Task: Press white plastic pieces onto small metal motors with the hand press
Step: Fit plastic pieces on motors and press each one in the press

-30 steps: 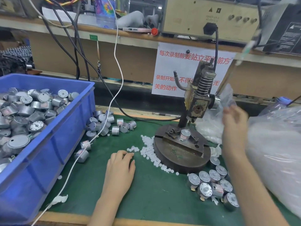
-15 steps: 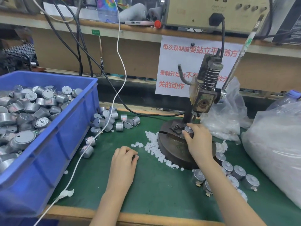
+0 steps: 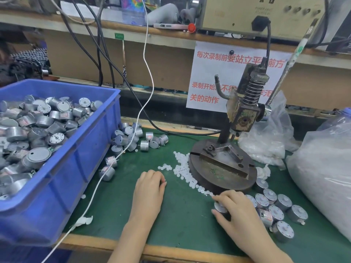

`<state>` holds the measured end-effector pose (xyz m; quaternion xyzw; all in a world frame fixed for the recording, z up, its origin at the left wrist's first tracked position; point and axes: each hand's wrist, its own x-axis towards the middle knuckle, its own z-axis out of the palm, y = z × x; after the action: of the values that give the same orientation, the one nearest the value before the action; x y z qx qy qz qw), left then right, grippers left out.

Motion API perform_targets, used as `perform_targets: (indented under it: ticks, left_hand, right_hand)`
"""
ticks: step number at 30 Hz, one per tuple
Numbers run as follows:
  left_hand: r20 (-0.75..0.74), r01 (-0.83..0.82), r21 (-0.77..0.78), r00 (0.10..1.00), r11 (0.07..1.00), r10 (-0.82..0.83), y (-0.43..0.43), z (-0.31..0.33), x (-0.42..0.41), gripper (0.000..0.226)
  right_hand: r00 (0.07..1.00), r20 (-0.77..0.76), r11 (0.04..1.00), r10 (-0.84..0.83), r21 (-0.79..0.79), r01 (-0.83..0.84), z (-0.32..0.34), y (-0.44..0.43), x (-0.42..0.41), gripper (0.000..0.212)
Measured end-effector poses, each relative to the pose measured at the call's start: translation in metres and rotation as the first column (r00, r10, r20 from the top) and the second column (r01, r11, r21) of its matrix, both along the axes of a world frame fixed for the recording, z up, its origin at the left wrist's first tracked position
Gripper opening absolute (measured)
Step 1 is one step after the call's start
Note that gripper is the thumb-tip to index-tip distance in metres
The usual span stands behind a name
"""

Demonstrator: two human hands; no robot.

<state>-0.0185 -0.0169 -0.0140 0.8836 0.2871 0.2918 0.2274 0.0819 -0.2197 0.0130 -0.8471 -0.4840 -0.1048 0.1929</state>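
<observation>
The hand press (image 3: 241,114) stands on a round metal base (image 3: 224,171) at centre right, and its fixture holds no motor. My right hand (image 3: 235,207) grips a small metal motor (image 3: 220,207) on the green mat just in front of the base, beside a group of finished motors (image 3: 275,207). White plastic pieces (image 3: 184,171) lie scattered left of the base. My left hand (image 3: 150,188) rests on the mat with curled fingers near those pieces; whether it holds one is hidden.
A blue bin (image 3: 57,168) full of motors fills the left. Loose motors (image 3: 133,139) lie beside it, crossed by a white cable (image 3: 121,154). Clear bags (image 3: 322,168) of white parts sit at the right. The press lever (image 3: 288,65) slants up right.
My right hand left the lever, took the motor off the press fixture and brought it down to the mat by the finished motors. My left hand stayed near the white pieces.
</observation>
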Motion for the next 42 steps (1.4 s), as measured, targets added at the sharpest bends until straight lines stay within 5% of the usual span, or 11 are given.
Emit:
perform_targets:
  ticks: [6, 13, 16, 21, 26, 34, 42]
  left_hand:
    - [0.008, -0.016, -0.001, 1.0, 1.0, 0.016, 0.001, -0.003, 0.0, 0.013]
    - [-0.011, -0.016, -0.01, 1.0, 1.0, 0.016, 0.002, 0.001, 0.001, 0.014]
    - [-0.038, -0.023, -0.001, 0.999, 1.0, 0.023, 0.003, 0.003, 0.003, 0.018]
    - [0.013, -0.028, -0.06, 1.0, 0.998, 0.029, 0.005, 0.0, 0.002, 0.015]
    - [0.079, -0.022, -0.172, 0.996, 0.985, 0.036, 0.007, -0.002, 0.002, 0.011]
    - [0.128, -0.019, -0.234, 0.991, 0.972, 0.05, 0.01, 0.0, 0.002, 0.019]
    - [0.258, 0.004, -0.341, 0.962, 0.94, 0.089, 0.01, -0.001, 0.001, 0.022]
  right_hand:
    - [0.998, 0.056, 0.994, -0.023, 0.112, 0.016, -0.006, 0.02, -0.015, 0.038]
    - [0.967, -0.174, 0.974, 0.184, 0.167, -0.155, 0.024, 0.155, -0.019, 0.038]
    - [0.974, -0.168, 0.987, 0.152, 0.074, -0.141, 0.028, 0.215, -0.009, 0.036]
    - [0.995, 0.05, 0.979, 0.092, -0.188, -0.081, 0.01, 0.263, 0.003, 0.018]
    - [0.983, 0.135, 0.971, 0.127, -0.219, -0.096, 0.002, 0.269, 0.012, 0.017]
    - [0.94, -0.316, 0.986, 0.129, 0.141, -0.088, 0.015, 0.208, -0.004, 0.045]
    - [0.783, -0.618, 0.942, 0.073, 0.301, 0.15, 0.004, 0.117, -0.022, 0.025]
